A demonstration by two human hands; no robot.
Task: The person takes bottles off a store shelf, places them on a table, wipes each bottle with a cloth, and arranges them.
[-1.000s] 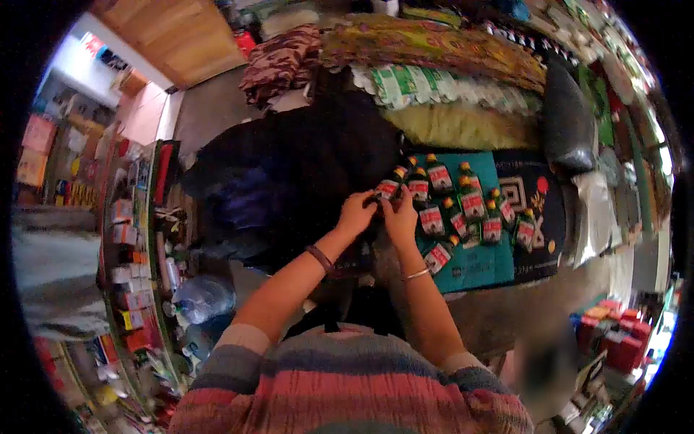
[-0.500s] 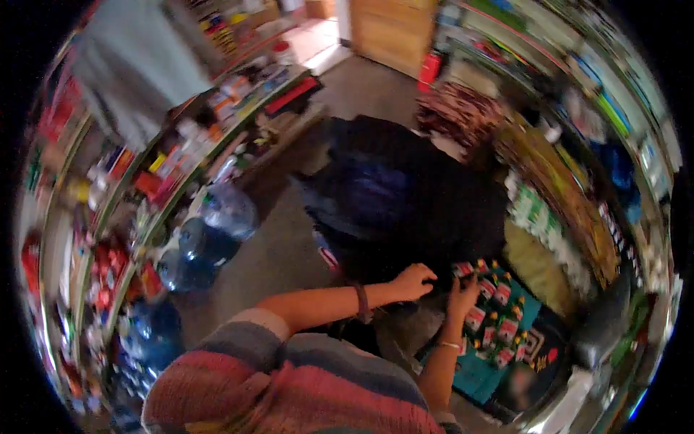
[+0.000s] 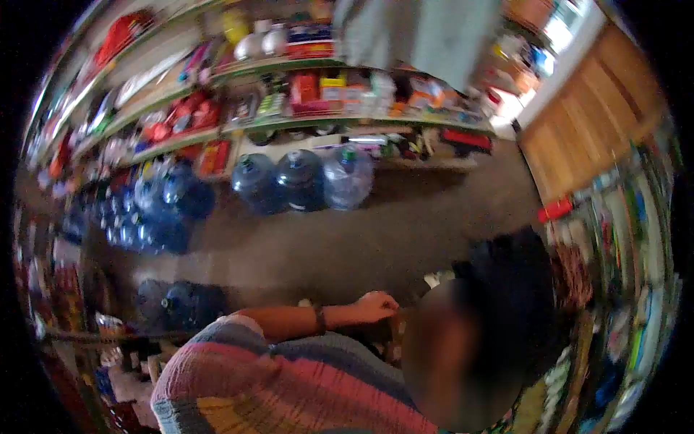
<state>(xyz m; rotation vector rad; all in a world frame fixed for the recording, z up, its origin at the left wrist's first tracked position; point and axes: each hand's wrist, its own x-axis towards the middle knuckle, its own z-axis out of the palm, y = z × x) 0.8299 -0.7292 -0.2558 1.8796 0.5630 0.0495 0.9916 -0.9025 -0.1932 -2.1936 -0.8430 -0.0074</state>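
Black heap, rightward of the left grip, apart (near side blurred)

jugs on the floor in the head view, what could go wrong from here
The three big jugs stand in front of the shelf goods; a step that way might trip on them or tip one.

I can't tell whether the left hand holds anything; if it does, a slip might drop it on the floor.
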